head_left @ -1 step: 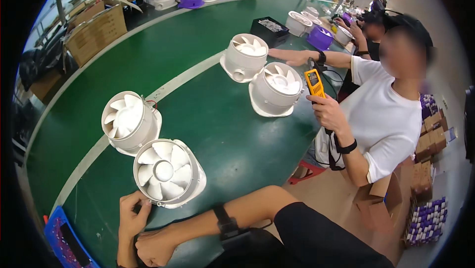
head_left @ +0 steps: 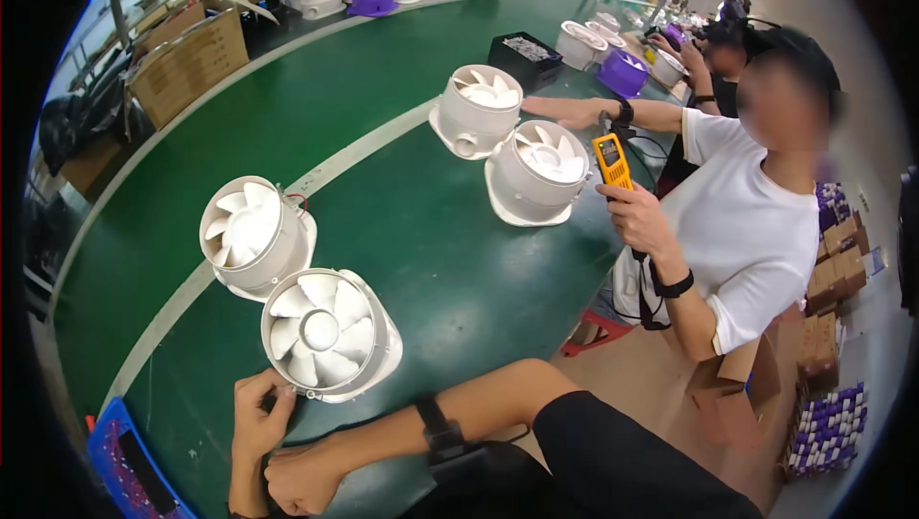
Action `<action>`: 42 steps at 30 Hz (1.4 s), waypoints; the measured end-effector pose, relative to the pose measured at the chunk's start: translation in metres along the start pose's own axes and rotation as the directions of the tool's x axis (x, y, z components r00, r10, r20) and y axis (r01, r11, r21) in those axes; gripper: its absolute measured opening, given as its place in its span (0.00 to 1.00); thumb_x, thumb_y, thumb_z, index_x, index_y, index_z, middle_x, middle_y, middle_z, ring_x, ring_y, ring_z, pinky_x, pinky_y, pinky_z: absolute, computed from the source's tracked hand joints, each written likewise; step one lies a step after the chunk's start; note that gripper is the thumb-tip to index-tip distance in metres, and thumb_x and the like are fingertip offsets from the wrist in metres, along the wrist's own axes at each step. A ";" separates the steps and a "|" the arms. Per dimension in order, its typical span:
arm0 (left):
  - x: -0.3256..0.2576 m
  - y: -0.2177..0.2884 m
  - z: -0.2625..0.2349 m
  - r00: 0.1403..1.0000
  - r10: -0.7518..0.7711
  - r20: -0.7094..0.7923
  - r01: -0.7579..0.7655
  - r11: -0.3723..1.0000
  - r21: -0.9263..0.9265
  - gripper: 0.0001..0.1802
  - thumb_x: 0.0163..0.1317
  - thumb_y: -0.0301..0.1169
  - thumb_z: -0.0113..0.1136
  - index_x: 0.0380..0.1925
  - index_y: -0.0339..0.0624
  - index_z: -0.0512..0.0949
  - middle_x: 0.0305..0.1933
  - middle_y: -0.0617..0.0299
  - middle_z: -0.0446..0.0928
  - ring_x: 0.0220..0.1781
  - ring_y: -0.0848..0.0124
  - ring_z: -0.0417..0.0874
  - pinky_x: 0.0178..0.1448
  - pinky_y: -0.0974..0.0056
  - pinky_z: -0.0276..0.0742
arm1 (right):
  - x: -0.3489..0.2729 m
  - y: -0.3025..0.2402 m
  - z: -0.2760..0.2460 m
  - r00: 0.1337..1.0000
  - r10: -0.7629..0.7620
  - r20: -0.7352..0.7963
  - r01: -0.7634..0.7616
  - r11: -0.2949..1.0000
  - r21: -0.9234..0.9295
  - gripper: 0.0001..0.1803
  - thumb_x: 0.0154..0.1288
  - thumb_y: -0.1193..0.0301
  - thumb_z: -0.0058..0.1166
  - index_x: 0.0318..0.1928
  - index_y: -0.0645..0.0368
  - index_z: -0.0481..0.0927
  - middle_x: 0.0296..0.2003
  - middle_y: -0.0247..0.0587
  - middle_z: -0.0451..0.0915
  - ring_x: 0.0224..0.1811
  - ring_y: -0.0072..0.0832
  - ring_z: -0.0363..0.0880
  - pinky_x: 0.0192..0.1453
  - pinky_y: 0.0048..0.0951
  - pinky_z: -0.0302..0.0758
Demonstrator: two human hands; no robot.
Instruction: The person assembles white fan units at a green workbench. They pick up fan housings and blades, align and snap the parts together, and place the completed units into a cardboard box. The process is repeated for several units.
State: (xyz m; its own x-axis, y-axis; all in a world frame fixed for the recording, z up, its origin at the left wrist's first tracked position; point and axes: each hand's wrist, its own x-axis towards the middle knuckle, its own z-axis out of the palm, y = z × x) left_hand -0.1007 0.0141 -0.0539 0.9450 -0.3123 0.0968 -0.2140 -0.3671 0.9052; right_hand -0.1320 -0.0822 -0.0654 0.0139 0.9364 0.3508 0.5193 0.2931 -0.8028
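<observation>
The green table (head_left: 459,327) bears fans (head_left: 319,331) and an illegibly marked strip (head_left: 369,147).

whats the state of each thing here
Nearest white round plastic fan: uncovered, blades exposed
White round plastic fan behind it: uncovered
Two farther white round plastic fans: uncovered
Black rectangular bin: open, filled
Brown cardboard box, upper left: flaps open
Yellow handheld device: held in a co-worker's hand
Left hand: fingers bent at nearest fan's edge
Right hand: loosely closed
</observation>
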 end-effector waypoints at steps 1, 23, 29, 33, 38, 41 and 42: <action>0.001 0.000 0.000 1.000 -0.001 0.010 0.001 1.000 0.008 0.04 0.54 0.22 0.57 0.23 0.33 0.75 0.15 0.62 0.68 0.18 0.77 0.66 0.25 0.69 0.60 | 0.000 -0.001 -0.001 1.000 0.006 0.007 -0.006 1.000 -0.002 0.03 0.33 0.74 0.51 0.10 0.58 0.77 0.09 0.43 0.70 0.10 0.37 0.66 0.17 0.39 0.59; 0.002 0.006 -0.004 0.999 0.023 0.027 -0.024 0.998 0.052 0.05 0.56 0.25 0.60 0.26 0.35 0.78 0.17 0.61 0.71 0.18 0.76 0.68 0.23 0.68 0.60 | -0.001 -0.002 0.000 0.999 -0.008 -0.038 0.009 0.999 0.034 0.06 0.32 0.77 0.48 0.13 0.60 0.79 0.11 0.45 0.73 0.12 0.38 0.71 0.17 0.37 0.63; 0.001 0.005 -0.005 0.999 0.021 0.041 -0.023 0.998 0.057 0.05 0.57 0.25 0.60 0.26 0.34 0.78 0.17 0.62 0.71 0.18 0.76 0.67 0.23 0.68 0.60 | -0.002 -0.003 -0.003 1.000 0.006 -0.023 -0.006 1.000 0.018 0.05 0.32 0.76 0.48 0.13 0.60 0.79 0.11 0.45 0.73 0.12 0.38 0.71 0.17 0.37 0.62; 0.002 0.006 -0.005 0.999 0.040 0.035 -0.043 0.996 0.083 0.05 0.57 0.26 0.60 0.26 0.35 0.78 0.17 0.62 0.71 0.18 0.76 0.67 0.22 0.69 0.59 | -0.002 -0.003 -0.003 1.000 -0.006 -0.029 0.007 0.999 0.031 0.05 0.33 0.76 0.49 0.13 0.60 0.79 0.11 0.45 0.73 0.12 0.39 0.71 0.18 0.38 0.63; 0.002 0.011 -0.006 0.998 0.015 0.057 -0.019 0.998 0.067 0.03 0.56 0.24 0.61 0.28 0.35 0.80 0.20 0.59 0.75 0.19 0.76 0.71 0.24 0.69 0.64 | -0.002 -0.002 -0.001 1.000 -0.008 -0.028 0.009 0.999 0.032 0.05 0.34 0.76 0.49 0.14 0.60 0.79 0.11 0.45 0.73 0.12 0.39 0.72 0.18 0.39 0.63; 0.004 0.014 -0.008 0.995 0.059 0.079 -0.063 0.997 0.050 0.04 0.55 0.23 0.62 0.31 0.35 0.82 0.25 0.56 0.81 0.23 0.71 0.79 0.28 0.68 0.71 | 0.001 -0.002 -0.002 1.000 0.012 0.015 -0.012 1.000 0.019 0.04 0.35 0.76 0.49 0.14 0.60 0.78 0.11 0.46 0.73 0.13 0.40 0.72 0.18 0.39 0.63; 0.006 0.014 -0.007 0.989 0.110 0.097 -0.112 0.993 0.020 0.04 0.56 0.23 0.62 0.32 0.35 0.82 0.26 0.56 0.81 0.25 0.69 0.80 0.28 0.67 0.72 | -0.001 0.001 -0.001 1.000 0.003 0.008 -0.003 0.999 0.033 0.04 0.35 0.76 0.49 0.14 0.60 0.77 0.11 0.46 0.73 0.13 0.40 0.72 0.18 0.39 0.63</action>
State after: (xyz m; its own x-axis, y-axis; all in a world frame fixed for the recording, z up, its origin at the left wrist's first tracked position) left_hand -0.0964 0.0134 -0.0374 0.8875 -0.4340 0.1552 -0.3236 -0.3471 0.8802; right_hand -0.1308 -0.0826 -0.0658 0.0082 0.9387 0.3446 0.4908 0.2964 -0.8193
